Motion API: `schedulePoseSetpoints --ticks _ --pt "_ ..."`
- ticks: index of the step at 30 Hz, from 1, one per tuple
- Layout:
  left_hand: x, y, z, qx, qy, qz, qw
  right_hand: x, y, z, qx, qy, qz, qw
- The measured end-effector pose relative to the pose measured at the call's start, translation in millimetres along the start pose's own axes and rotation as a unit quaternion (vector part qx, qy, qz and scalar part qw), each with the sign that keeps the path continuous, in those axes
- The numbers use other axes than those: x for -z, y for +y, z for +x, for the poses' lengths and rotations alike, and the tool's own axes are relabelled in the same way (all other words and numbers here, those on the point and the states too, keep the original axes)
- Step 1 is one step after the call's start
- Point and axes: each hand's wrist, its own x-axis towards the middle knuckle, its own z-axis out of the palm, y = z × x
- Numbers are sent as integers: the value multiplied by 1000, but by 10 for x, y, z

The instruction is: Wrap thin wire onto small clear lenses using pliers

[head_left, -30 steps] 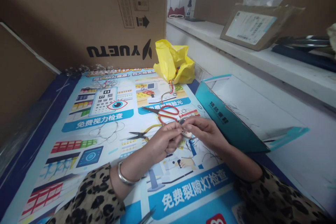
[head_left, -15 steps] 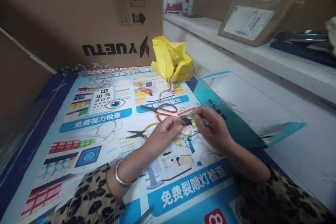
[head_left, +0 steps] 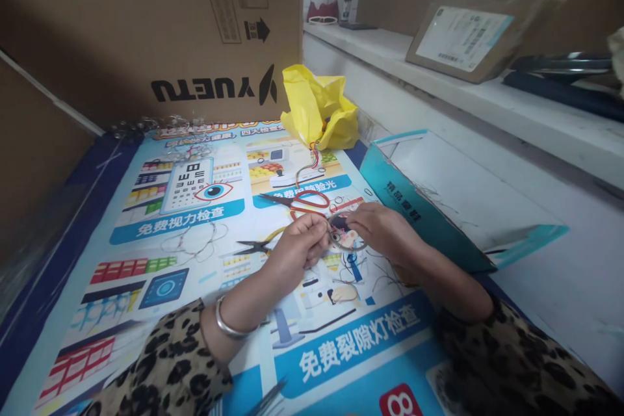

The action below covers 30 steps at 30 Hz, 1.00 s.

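Observation:
A thin grey ring, like a bracelet (head_left: 350,249), is held just above the printed sheet, between my two hands. On its left side, the closed fingers of my left hand (head_left: 301,242) pinch it. My right hand (head_left: 387,232) has its fingertips pressed together at the upper right of the ring; the exact grip is partly hidden behind the knuckles. Red-handled scissors (head_left: 275,200) lie just beyond my left hand. Beside that hand is a pair of yellow-handled pliers (head_left: 253,247), jaws pointing left. Thin loose cords lie under and around my right hand.
A crumpled yellow bag (head_left: 319,107) with coloured cords stands at the back. To the right is an open teal box (head_left: 394,188) by the wall. Looped cords (head_left: 197,244) lie on the left of the printed sheet (head_left: 214,279). A large cardboard box (head_left: 195,26) blocks the far side.
My left fingers have curled more tightly at the ring's left side. My right hand has flattened and turned over the ring, its fingers now lower. The ring has tilted slightly.

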Motion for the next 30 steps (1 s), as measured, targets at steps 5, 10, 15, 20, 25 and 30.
schedulePoseSetpoints --ticks 5,10,15,20,25,30 --pt "56 1 39 45 -19 -34 998 -111 90 0 60 -47 -124 989" --pt "51 -13 47 53 -29 -18 998 -123 51 3 100 -39 -159 981" --pt "27 -61 50 39 -27 10 999 -129 20 29 135 -41 -182 973" --pt "39 -106 68 12 -22 39 999 -134 4 63 146 -58 -193 969" --pt "44 -105 68 9 1 40 999 -99 47 69 127 -75 -180 973" --pt "46 -77 64 21 21 7 1000 -96 66 62 127 -67 -160 977"
